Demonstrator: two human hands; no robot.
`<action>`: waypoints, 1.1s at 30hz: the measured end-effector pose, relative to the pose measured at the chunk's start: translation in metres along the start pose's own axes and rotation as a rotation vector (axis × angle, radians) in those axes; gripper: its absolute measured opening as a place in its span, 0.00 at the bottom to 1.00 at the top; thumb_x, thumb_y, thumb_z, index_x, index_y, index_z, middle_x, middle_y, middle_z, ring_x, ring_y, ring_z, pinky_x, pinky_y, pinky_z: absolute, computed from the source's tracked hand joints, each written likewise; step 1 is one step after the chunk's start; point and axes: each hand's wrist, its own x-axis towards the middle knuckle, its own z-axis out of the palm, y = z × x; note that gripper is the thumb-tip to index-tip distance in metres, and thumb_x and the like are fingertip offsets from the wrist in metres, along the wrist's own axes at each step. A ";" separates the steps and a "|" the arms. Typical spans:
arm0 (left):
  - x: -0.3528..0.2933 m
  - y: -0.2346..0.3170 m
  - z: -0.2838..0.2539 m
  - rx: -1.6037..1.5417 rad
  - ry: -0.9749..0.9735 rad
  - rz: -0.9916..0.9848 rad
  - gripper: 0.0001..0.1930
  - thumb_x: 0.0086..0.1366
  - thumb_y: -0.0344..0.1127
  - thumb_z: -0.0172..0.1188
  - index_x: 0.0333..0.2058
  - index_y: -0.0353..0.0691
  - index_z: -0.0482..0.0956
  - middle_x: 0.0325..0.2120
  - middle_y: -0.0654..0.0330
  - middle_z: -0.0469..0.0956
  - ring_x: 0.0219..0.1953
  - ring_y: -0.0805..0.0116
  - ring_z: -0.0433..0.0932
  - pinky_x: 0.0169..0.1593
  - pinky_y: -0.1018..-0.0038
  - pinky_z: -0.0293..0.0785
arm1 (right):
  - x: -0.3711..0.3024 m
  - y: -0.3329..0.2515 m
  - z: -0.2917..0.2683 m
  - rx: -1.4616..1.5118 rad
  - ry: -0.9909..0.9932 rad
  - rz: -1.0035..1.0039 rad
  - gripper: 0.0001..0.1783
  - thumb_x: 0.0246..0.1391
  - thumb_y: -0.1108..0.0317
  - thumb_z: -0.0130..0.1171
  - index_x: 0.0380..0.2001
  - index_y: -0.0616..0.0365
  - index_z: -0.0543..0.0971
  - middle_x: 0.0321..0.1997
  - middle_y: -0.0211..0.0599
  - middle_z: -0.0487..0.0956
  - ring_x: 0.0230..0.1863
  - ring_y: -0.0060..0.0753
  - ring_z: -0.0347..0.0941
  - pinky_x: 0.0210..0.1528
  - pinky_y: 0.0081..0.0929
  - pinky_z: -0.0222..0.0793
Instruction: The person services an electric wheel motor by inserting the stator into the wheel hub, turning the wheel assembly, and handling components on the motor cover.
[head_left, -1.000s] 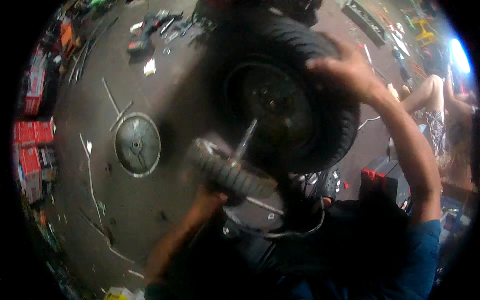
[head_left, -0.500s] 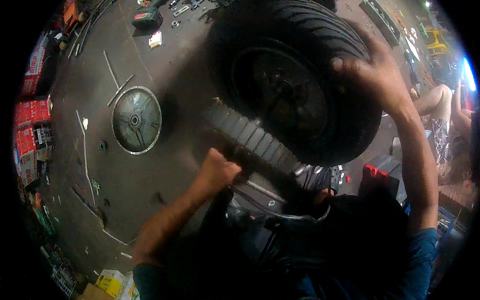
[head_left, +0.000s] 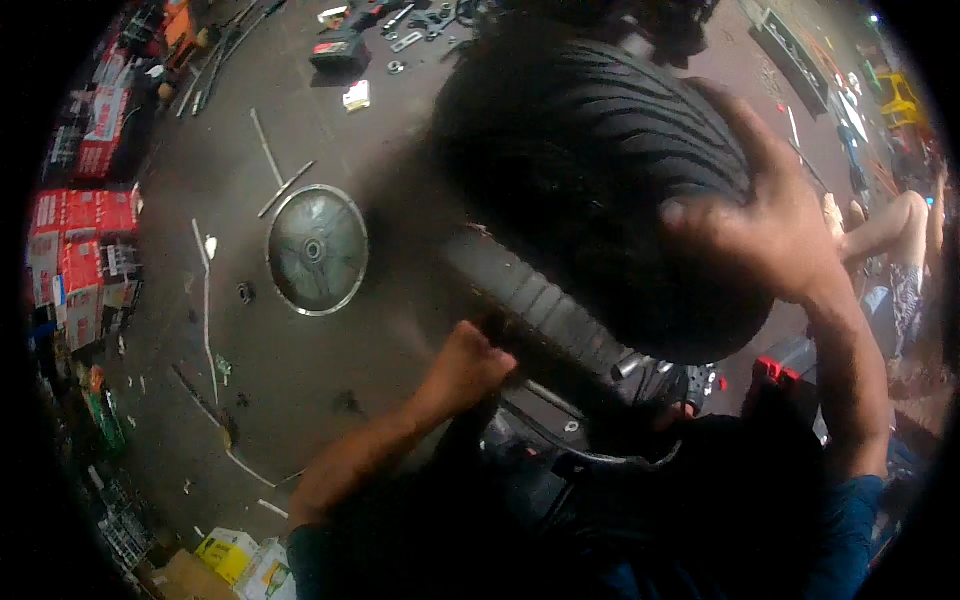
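A large black tyre (head_left: 590, 170) with a ribbed tread stands tilted in front of me, its inner side dark. My right hand (head_left: 755, 215) grips the tread on the tyre's right side, thumb and fingers spread around it. Below the tyre lies a grey ribbed metal part (head_left: 545, 305), slanting down to the right. Close by its near edge, my left hand (head_left: 465, 370) is closed in a fist. Whatever that fist holds is lost in the dark shadow. A curved metal tube (head_left: 610, 458) runs just in front of my lap.
A round metal wheel cover (head_left: 317, 250) with a hub hole lies on the floor to the left, beside thin rods (head_left: 287, 188). Red and white boxes (head_left: 85, 235) are stacked at the left. Tools and a battery pack (head_left: 338, 55) lie at the back. Another person's leg (head_left: 885, 225) shows at right.
The tyre has swung so that its wheel face, visible before, is now turned away and more tread shows. My right hand stays on it. The whole view has shifted slightly.
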 end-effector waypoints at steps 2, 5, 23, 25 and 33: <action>-0.006 -0.005 0.014 -0.387 0.077 -0.060 0.11 0.52 0.33 0.57 0.28 0.28 0.74 0.26 0.45 0.77 0.34 0.51 0.76 0.35 0.63 0.69 | 0.003 0.013 0.000 0.180 0.067 -0.034 0.49 0.30 0.54 0.67 0.56 0.68 0.61 0.52 0.51 0.70 0.55 0.42 0.66 0.58 0.32 0.58; -0.014 -0.012 0.021 -0.075 0.304 0.268 0.13 0.52 0.32 0.57 0.34 0.29 0.73 0.29 0.46 0.77 0.37 0.53 0.76 0.38 0.63 0.70 | 0.014 0.042 -0.016 0.066 0.069 -0.003 0.49 0.30 0.53 0.65 0.58 0.63 0.60 0.57 0.51 0.65 0.58 0.44 0.62 0.62 0.33 0.51; -0.004 -0.018 0.034 -0.175 0.402 0.144 0.14 0.49 0.34 0.56 0.35 0.33 0.75 0.22 0.44 0.75 0.26 0.46 0.76 0.31 0.61 0.72 | 0.016 0.302 0.019 0.596 0.157 0.432 0.33 0.52 0.44 0.52 0.51 0.62 0.68 0.49 0.38 0.71 0.48 0.32 0.66 0.53 0.26 0.58; 0.000 -0.009 0.029 0.002 0.305 0.106 0.10 0.47 0.32 0.55 0.27 0.32 0.75 0.19 0.44 0.74 0.21 0.46 0.74 0.27 0.61 0.70 | 0.003 0.336 0.030 0.731 0.199 0.582 0.33 0.52 0.44 0.51 0.51 0.62 0.68 0.49 0.38 0.70 0.48 0.32 0.66 0.54 0.27 0.57; 0.010 -0.022 0.019 -0.039 0.228 0.174 0.08 0.49 0.32 0.54 0.23 0.32 0.72 0.23 0.44 0.73 0.26 0.49 0.71 0.30 0.60 0.68 | -0.018 0.097 0.027 -0.052 -0.127 -0.428 0.40 0.47 0.46 0.54 0.55 0.66 0.61 0.60 0.52 0.57 0.61 0.48 0.52 0.62 0.41 0.45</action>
